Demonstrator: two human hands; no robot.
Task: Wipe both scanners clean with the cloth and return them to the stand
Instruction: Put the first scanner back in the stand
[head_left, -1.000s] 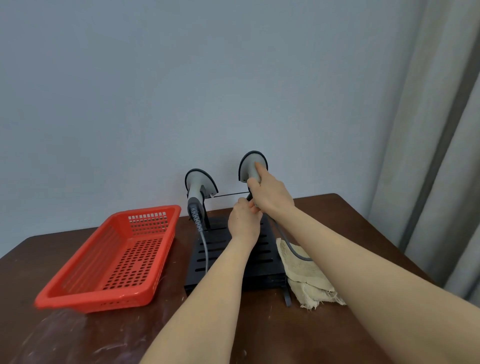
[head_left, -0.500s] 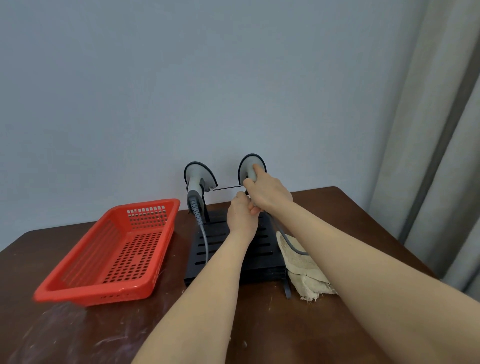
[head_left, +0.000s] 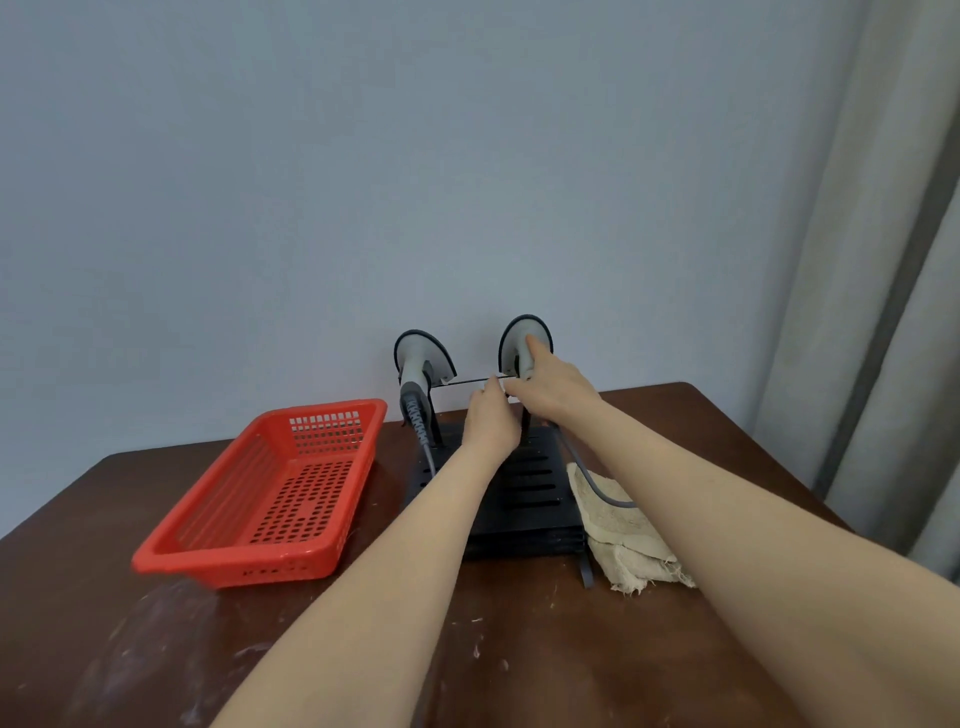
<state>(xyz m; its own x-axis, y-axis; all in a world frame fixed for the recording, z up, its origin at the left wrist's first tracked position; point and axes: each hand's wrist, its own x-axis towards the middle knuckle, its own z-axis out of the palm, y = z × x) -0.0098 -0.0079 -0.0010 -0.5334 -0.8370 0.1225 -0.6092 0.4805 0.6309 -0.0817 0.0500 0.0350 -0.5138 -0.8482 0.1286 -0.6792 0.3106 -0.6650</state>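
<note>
I see 2 scanners upright at the back of the black stand (head_left: 524, 499): the left scanner (head_left: 418, 358) hangs there untouched, and my right hand (head_left: 556, 387) grips the neck of the right scanner (head_left: 524, 332), forefinger laid up along its head. My left hand (head_left: 491, 421) is curled close under that grip by the stand's thin rod, but I cannot tell what it holds. The cloth (head_left: 618, 525) lies crumpled on the table (head_left: 519, 649) against the stand's right edge, a gray cable (head_left: 597, 488) across it, and a red basket (head_left: 270, 499) sits left.

Pale blue wall (head_left: 363, 182), grey curtain (head_left: 872, 260), brown table (head_left: 78, 623)
</note>
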